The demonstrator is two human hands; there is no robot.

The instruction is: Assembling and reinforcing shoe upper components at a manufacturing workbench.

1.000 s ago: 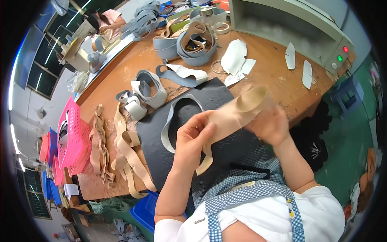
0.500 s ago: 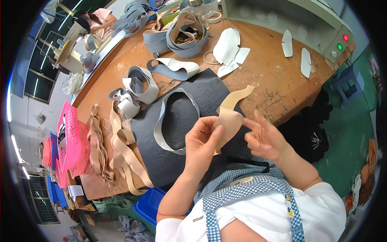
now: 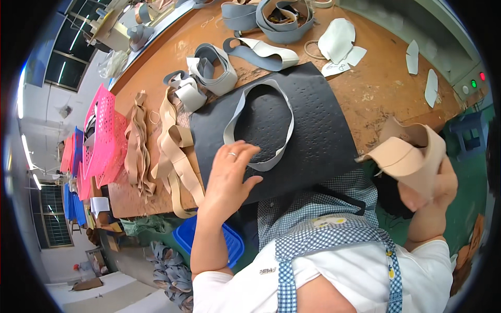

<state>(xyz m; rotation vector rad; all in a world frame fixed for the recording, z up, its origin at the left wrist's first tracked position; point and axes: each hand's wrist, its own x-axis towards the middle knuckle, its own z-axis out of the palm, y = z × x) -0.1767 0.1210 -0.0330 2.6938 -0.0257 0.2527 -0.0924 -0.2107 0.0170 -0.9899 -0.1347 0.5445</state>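
Observation:
At the right, off the mat's edge, my right hand (image 3: 441, 188) is closed on a beige fabric strip (image 3: 399, 155), which curls up in a wide loop. My left hand (image 3: 225, 180) hovers over the near left part of a black pitted mat (image 3: 326, 117); it holds nothing, its thumb stands apart and a ring shows on one finger. Just beyond its fingertips a pale grey band (image 3: 266, 166) stands on edge as a closed loop on the mat.
Beige strips (image 3: 172, 151) and brown strips (image 3: 136, 146) lie left of the mat, beside a pink basket (image 3: 107, 135). Grey-white rolls (image 3: 224, 73) and white cut pieces (image 3: 336, 39) lie beyond it. A machine with lit buttons (image 3: 474, 83) stands far right. Below the table is a blue basket (image 3: 232, 245).
My left hand has let go of the beige strip and moved left over the mat. My right hand now has the strip and has swung out to the right. The view has shifted.

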